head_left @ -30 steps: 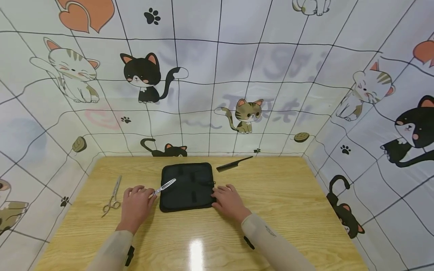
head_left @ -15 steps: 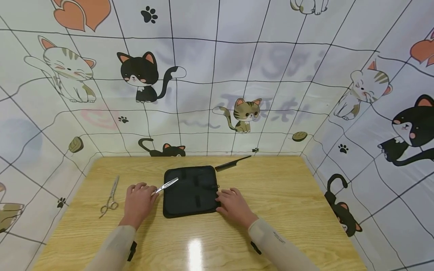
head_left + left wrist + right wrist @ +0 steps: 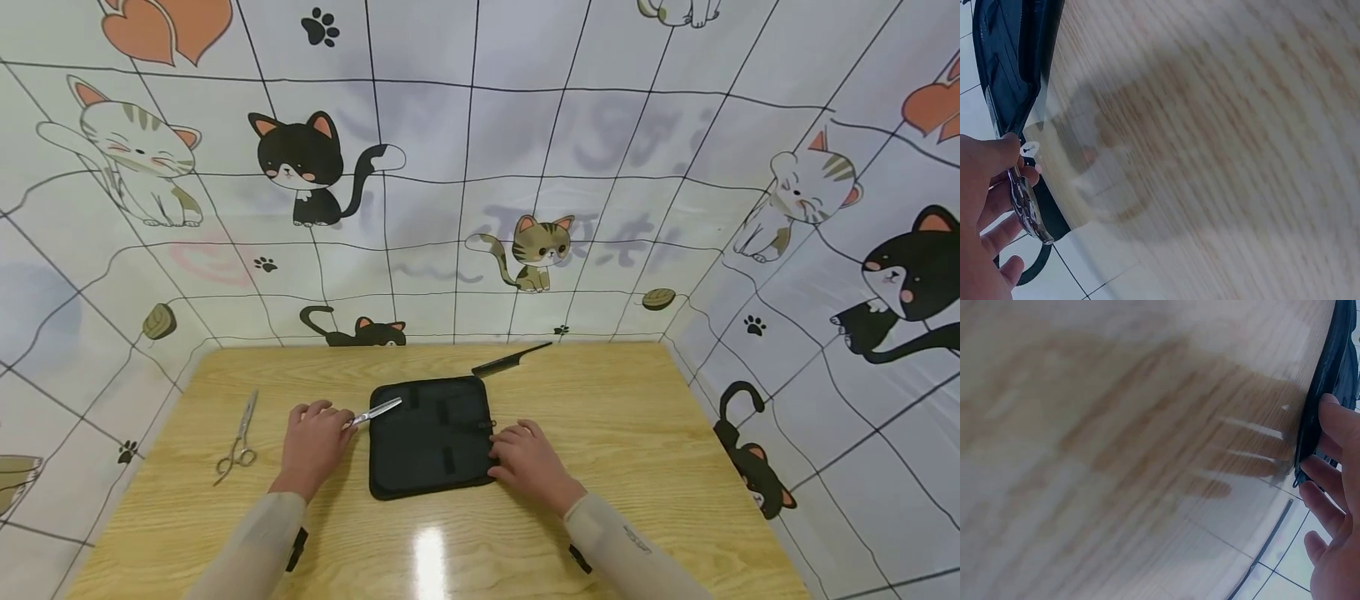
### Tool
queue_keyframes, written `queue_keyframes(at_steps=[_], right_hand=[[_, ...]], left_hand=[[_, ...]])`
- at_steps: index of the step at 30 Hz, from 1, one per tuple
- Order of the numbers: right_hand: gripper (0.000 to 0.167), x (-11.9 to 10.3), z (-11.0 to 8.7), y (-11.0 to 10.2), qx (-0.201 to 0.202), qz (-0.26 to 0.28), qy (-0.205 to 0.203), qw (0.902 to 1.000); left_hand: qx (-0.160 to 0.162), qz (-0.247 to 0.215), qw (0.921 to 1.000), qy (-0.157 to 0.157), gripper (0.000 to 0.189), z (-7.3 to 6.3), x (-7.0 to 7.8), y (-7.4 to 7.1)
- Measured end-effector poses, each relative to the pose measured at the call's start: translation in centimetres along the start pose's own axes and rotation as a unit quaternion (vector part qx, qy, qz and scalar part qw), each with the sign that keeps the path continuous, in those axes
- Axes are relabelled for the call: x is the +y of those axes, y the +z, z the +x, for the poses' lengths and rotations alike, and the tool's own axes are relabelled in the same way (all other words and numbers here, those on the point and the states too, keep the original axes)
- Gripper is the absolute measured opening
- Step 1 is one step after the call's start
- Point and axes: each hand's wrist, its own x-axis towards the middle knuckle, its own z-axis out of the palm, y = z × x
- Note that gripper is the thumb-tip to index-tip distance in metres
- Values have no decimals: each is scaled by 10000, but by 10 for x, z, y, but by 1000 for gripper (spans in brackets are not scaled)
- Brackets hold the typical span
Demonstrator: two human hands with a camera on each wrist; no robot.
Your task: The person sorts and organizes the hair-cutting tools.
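- Evidently, from the head view, my left hand [image 3: 315,437] pinches the held scissors [image 3: 377,411] at their handle end. My fingers hide most of the handle, and the blades reach ahead of the grip, over the left side of the black case [image 3: 411,446].
- Across from that grip, also from the head, my right hand [image 3: 534,467] meets the case's right edge, thumb nearer me than the fingers. A second pair of scissors [image 3: 243,436] lies on the table [image 3: 615,433], outward from my left hand. Beyond my right fingertips, near the case's far right corner, lies a comb [image 3: 501,365].
- Left wrist view: my thumb and forefinger press together on shiny metal, with the other fingers bent apart behind it. I judge these scissors light, rigid and rather slippery, probably sharp ahead of the grip; a hold belongs on the handle, clear of the blades.
- Right wrist view: my lightly bent thumb and fingers touch the case's edge; whether they pinch it, I cannot tell. I expect it to be light, soft-faced yet fairly stiff, best taken by its rim.
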Motion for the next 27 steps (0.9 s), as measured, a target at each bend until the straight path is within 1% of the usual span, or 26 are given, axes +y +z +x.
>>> queue_keyframes(at_steps=[3, 7, 12, 15, 17, 22, 24, 27], right_hand=[[24, 0, -2, -1, -33, -63, -11, 10000], [24, 1, -4, -2, -77, 9, 3, 10000], [21, 1, -2, -1, 28, 154, 32, 9999], [21, 1, 3, -4, 61, 169, 85, 9998], [27, 1, 7, -7, 54, 153, 137, 9998], [52, 6, 24, -12, -69, 185, 328, 9993], [62, 9, 31, -14, -249, 242, 390, 9986], [77, 14, 39, -16, -724, 338, 439, 9958]], left_hand=[[-49, 45, 10000, 47, 15, 3, 2, 0], [-175, 54, 9998, 56, 13, 5, 3, 2], [-287, 18, 9996, 46, 12, 9, 3, 7], [-376, 56, 9993, 45, 12, 11, 3, 10], [-384, 46, 9992, 71, 12, 12, 3, 11], [-350, 40, 9993, 133, 12, 14, 3, 12], [-333, 68, 9993, 144, 12, 15, 3, 13], [-305, 55, 9994, 162, 11, 16, 3, 15]])
